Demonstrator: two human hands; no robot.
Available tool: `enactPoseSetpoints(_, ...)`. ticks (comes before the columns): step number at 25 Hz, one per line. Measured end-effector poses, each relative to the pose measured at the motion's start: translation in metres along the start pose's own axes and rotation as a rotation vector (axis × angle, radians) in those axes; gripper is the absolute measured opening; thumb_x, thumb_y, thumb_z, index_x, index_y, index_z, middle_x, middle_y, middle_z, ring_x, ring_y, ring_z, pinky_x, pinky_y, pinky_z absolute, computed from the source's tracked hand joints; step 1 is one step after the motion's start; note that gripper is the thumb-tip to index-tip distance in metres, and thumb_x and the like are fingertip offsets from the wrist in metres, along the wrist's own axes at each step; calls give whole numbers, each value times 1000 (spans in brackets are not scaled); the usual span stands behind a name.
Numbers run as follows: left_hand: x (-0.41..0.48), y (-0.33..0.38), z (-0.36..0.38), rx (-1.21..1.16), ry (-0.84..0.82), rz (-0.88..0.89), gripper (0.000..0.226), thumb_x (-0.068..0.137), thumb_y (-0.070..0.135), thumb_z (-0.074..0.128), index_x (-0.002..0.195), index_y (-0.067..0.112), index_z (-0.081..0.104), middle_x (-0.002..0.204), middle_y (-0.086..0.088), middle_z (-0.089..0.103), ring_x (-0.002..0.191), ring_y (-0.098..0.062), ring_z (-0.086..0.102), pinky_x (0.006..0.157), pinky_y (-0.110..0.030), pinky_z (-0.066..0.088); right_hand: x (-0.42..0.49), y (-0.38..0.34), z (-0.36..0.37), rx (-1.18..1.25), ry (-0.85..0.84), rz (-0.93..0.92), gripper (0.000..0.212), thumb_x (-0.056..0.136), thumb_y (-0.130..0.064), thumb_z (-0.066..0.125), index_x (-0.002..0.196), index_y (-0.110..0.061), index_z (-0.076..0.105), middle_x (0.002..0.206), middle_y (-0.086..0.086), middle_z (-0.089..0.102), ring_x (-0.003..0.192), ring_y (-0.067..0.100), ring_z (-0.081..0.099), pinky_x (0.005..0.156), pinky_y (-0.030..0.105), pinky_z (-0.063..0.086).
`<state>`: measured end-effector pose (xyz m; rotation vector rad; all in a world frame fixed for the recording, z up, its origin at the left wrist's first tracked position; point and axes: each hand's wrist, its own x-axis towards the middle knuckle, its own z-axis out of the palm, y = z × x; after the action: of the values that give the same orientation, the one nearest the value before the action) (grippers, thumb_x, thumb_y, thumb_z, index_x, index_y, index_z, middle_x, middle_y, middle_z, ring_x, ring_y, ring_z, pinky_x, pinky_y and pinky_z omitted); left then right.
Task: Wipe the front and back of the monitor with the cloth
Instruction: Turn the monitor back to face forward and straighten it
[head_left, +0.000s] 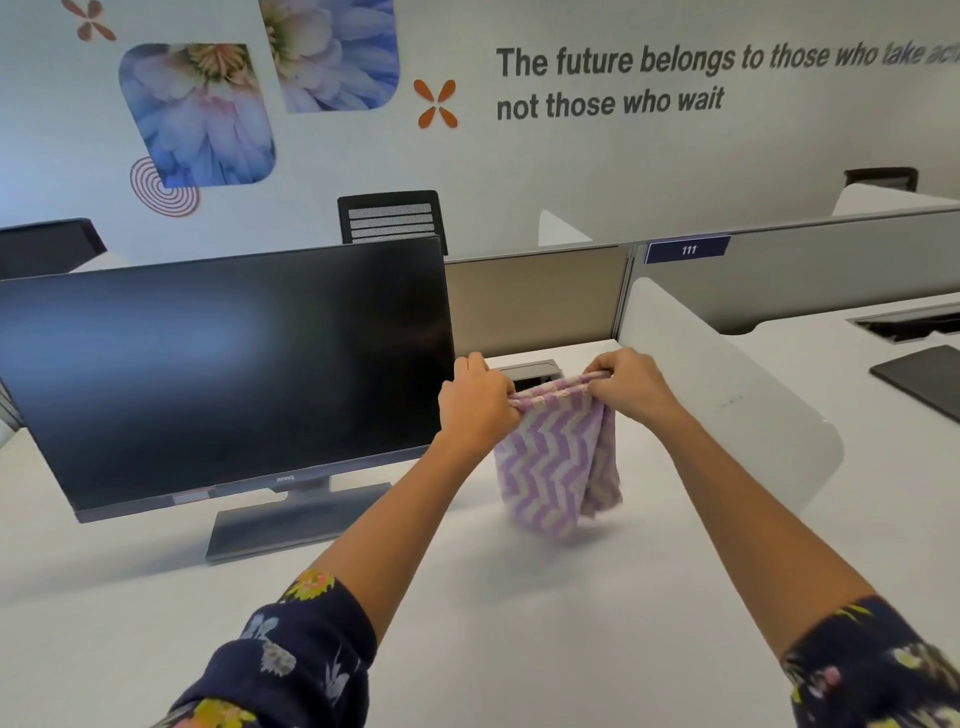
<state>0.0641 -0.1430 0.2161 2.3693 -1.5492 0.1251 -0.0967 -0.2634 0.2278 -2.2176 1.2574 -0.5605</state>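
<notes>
Head view, wall lettering "The future belongs to those who take… not those who wait", blue tag "111" on partition, dark BenQ monitor on white desk, left hand and right hand pinch the top edge of the zigzag cloth, hanging just right of the screen

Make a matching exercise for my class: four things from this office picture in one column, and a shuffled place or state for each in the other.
Things:
1. monitor
2. cloth
3. left hand
4. chair

Places or states:
A. beyond the partition, near the wall
B. hangs down, purple zigzags
C. pinches the cloth's top edge, beside the monitor
D. stands on the desk, screen dark

Pairs: 1-D, 2-B, 3-C, 4-A
</notes>
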Motion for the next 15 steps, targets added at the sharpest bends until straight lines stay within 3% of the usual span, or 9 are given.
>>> enactPoseSetpoints(4, -4, 6, 11, 38, 185, 111, 26, 88, 39, 64, 104, 19, 69, 108, 0, 54, 97, -18, 48, 65, -29, 40, -6, 13, -5, 63, 194, -55, 25, 76, -6, 56, 83, -23, 73, 77, 0, 67, 76, 23, 60, 68, 34, 52)
enactPoseSetpoints(6, -18, 10, 28, 4, 186, 162, 26, 89, 39, 62, 105, 18, 66, 109, -1, 56, 99, -19, 51, 70, -29, 43, -20, 33, 6, 59, 208, -50, 22, 79, -7, 57, 83, -22, 73, 78, 0, 67, 71, 23, 59, 64, 33, 49)
enactPoseSetpoints(9, -55, 15, 76, 1, -88, 185, 36, 89, 46, 57, 112, 19, 60, 118, -3, 55, 108, -24, 50, 84, -35, 42, -47, 78, 35, -120, 12, 76, 18, 81, -12, 59, 86, -22, 72, 90, 2, 71, 82, 25, 64, 68, 29, 47)
enactPoseSetpoints(12, -90, 13, 119, -53, -443, 176, 57, 82, 73, 49, 103, 21, 61, 112, -1, 61, 100, -20, 55, 88, -36, 46, -72, 112, 59, -336, -261, 227, 24, 82, -12, 53, 90, -20, 73, 95, 1, 71, 88, 23, 66, 73, 27, 51)
enactPoseSetpoints(15, -94, 7, 139, -69, -458, 113, 62, 86, 75, 39, 105, 21, 60, 115, 1, 62, 100, -16, 55, 92, -34, 45, -74, 121, 66, -306, -254, 265, 26, 86, -8, 48, 96, -15, 70, 93, 1, 69, 81, 20, 63, 67, 25, 48)
